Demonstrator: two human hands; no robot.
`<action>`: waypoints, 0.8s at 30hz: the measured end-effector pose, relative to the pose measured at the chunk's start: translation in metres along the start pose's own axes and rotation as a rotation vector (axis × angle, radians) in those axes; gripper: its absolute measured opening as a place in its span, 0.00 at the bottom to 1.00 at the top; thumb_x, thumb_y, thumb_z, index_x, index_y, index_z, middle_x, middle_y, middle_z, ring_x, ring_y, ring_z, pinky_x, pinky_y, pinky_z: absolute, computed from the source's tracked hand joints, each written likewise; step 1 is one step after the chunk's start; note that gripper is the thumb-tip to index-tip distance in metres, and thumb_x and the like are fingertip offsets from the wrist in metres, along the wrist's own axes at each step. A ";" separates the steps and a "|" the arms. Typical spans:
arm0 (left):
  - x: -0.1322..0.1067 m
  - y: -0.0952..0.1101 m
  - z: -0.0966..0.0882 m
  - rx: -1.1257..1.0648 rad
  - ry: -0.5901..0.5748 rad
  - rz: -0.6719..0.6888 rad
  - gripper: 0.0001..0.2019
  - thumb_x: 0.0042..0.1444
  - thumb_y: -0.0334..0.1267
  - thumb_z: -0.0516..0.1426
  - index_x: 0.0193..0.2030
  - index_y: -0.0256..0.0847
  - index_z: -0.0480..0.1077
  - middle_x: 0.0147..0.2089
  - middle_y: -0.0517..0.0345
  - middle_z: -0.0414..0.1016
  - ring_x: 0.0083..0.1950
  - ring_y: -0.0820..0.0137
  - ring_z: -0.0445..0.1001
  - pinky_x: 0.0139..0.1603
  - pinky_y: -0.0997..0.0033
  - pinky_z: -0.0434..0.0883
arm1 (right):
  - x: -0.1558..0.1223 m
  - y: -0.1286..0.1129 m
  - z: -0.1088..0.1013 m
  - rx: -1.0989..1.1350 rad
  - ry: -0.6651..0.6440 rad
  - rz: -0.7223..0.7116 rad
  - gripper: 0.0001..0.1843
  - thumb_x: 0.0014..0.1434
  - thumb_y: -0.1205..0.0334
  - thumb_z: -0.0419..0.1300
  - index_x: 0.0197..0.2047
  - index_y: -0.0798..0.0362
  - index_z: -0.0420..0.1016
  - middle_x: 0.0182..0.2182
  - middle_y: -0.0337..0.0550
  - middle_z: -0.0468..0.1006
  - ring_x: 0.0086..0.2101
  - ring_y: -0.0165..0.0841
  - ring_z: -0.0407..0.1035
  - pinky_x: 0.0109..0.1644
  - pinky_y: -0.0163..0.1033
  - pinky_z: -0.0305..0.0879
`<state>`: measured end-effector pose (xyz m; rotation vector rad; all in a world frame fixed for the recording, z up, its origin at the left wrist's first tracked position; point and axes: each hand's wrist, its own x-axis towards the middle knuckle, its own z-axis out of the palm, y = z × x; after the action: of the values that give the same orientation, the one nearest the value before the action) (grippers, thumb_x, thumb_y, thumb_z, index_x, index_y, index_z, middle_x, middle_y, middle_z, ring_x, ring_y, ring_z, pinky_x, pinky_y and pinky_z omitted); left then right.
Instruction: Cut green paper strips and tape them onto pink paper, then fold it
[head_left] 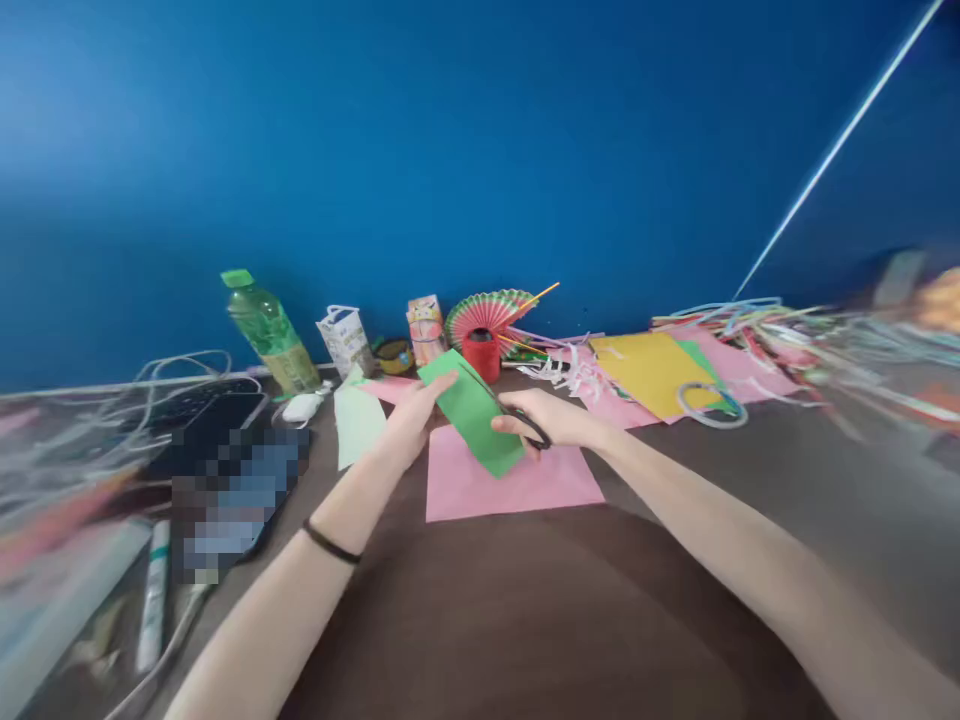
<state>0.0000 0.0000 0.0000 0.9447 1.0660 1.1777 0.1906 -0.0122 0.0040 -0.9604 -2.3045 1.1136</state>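
My left hand [415,412] pinches the upper left edge of a green sheet of paper [476,420], which is tilted above the table. In my right hand [547,418] is a pair of scissors [536,432] with black handles. Their blades lie along the right edge of the green paper, pointing up and to the left. How far they have cut into it, I cannot tell. Beneath the green paper, a pink sheet [517,492] lies flat on the dark table [510,600].
Behind my hands stand a red cylinder [481,357], a paper fan [484,315] and a green bottle [271,335]. Yellow paper [641,370] and a tangle of strips [780,335] lie to the right. A phone [244,495], a marker [154,595] and cables are on the left.
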 end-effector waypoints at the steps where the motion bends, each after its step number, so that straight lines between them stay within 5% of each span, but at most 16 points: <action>1: 0.001 0.000 -0.002 0.000 0.023 0.020 0.11 0.42 0.40 0.61 0.32 0.36 0.73 0.31 0.53 0.78 0.32 0.67 0.76 0.31 0.71 0.73 | 0.000 0.000 0.000 0.004 -0.007 0.002 0.20 0.55 0.44 0.54 0.27 0.53 0.55 0.13 0.29 0.63 0.14 0.26 0.65 0.16 0.28 0.53; 24: -0.001 -0.006 0.004 0.016 -0.043 -0.073 0.11 0.37 0.37 0.65 0.28 0.35 0.74 0.29 0.53 0.78 0.28 0.70 0.74 0.31 0.73 0.72 | 0.002 -0.001 0.004 0.070 0.020 0.028 0.20 0.57 0.43 0.48 0.27 0.53 0.56 0.14 0.29 0.60 0.14 0.26 0.64 0.15 0.28 0.52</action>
<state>0.0048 -0.0021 -0.0043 0.9313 1.0684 1.0860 0.1863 -0.0135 0.0029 -0.9754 -2.2274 1.1818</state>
